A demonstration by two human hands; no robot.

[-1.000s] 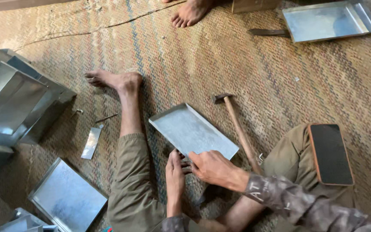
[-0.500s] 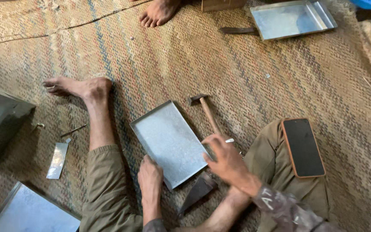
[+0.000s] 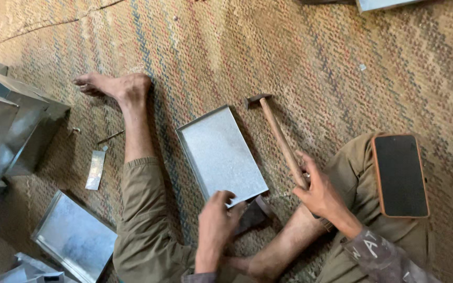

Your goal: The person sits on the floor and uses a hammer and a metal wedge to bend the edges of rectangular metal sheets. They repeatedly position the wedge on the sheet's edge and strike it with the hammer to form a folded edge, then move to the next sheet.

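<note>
Matting (image 3: pixel 247 47), woven and worn, covered the whole floor. At far left stood folded metal boxes (image 3: pixel 11 131), with a flat sheet (image 3: pixel 74 236) below, partly cut off. A small metal strip (image 3: pixel 96 169) lay beside the leg. The left hand (image 3: pixel 216 222) gripped the near edge of the metal tray (image 3: pixel 221 154). The right hand (image 3: pixel 321 191) was clenched around the hammer (image 3: pixel 279 137) handle. A phone (image 3: pixel 400 175) rested on the right thigh.

mat (image 3: pixel 310 47): tan woven weave with faint blue and red stripes
tray (image 3: pixel 221 154): dull silver-grey, speckled
hammer (image 3: pixel 281 139): brown wooden handle, dark head
phone (image 3: pixel 400 175): black screen, orange-brown edge
trousers (image 3: pixel 142 220): olive
sleeve (image 3: pixel 384 259): grey with pale markings
</note>
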